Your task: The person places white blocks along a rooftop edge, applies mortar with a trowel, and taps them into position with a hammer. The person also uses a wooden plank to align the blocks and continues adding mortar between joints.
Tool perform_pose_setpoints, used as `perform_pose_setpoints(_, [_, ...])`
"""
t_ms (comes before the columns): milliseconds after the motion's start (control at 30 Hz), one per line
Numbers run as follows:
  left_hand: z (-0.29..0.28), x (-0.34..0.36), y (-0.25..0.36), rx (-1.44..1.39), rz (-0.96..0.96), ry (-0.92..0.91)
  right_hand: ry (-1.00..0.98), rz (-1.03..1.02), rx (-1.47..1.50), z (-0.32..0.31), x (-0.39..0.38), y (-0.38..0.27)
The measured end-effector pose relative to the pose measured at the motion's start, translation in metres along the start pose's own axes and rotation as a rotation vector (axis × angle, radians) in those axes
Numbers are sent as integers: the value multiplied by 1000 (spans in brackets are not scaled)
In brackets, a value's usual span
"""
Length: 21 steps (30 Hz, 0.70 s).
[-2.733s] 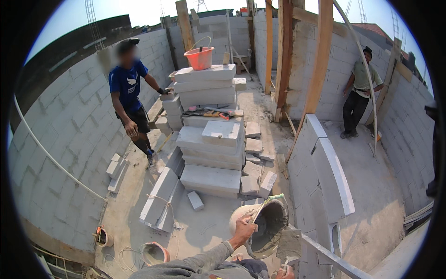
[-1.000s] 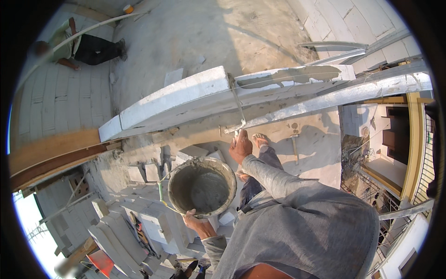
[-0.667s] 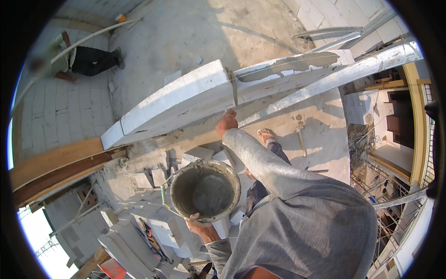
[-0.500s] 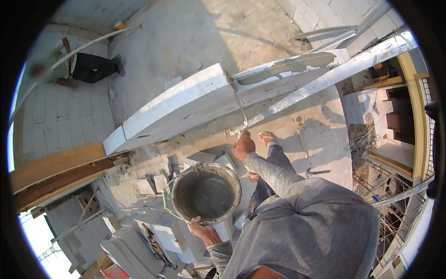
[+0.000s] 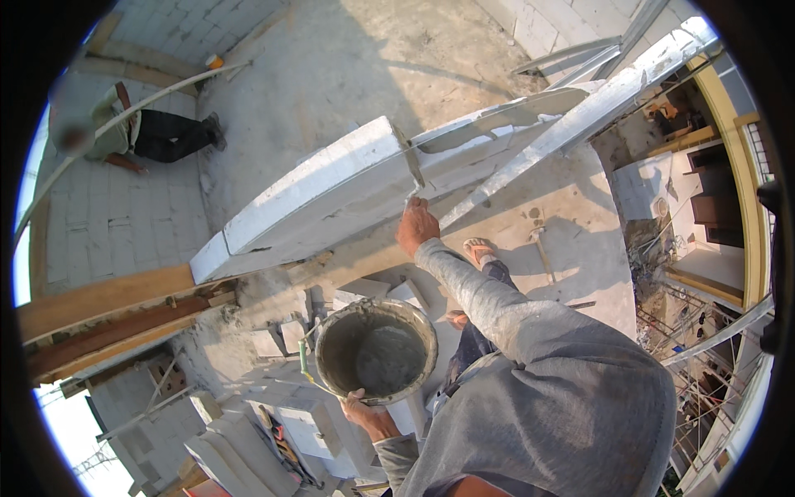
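My left hand (image 5: 364, 412) grips the rim of a round bucket (image 5: 420, 377) with grey wet mortar (image 5: 387, 356) in it. The bucket tilts a little, its green-sleeved handle (image 5: 303, 354) hanging at the left. Closed around a trowel (image 5: 413, 194), my right hand (image 5: 418, 229) reaches out to the low wall. The trowel's blade is seen nearly edge-on, close to the end face of a white block (image 5: 331, 170), where grey mortar shows. To the right of that block, a layer of mortar (image 5: 497, 120) lies along the top of the lower course (image 5: 464, 161).
A long metal beam (image 5: 571, 124) slants down to the floor right of the wall. A hammer (image 5: 542, 255) lies by my feet. Block pieces (image 5: 360, 291) and stacked blocks (image 5: 236, 455) stand around the bucket. At far left, another person (image 5: 166, 137) is beside a pale hose (image 5: 157, 80).
My right hand and the trowel have moved left and farther out, up to the block's end. My left hand stays on the bucket rim. The view has shifted slightly.
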<state>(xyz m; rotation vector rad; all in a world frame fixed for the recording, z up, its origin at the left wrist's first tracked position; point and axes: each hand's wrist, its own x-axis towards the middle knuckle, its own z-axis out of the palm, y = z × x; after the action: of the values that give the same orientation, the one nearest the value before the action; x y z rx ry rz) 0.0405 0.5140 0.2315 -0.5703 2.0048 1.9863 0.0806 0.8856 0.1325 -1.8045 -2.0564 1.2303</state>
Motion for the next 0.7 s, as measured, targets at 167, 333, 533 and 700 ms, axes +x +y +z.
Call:
perform_pose_setpoints(167, [34,-12,8,-12,74,-157,26,-240,-83,-32,-95,60])
perform_pose_setpoints(333, [47,-13,17,126,200,-238,-586,-508,-177,-95,-168,94])
perform_pose_setpoints(533, [55,-17,23,195,328,-405,-521,-785,-560,-28,-187,43])
perform_pose_setpoints(700, [54,-23,41,235,350,-445,-877,-668,-728,-21,-228,24])
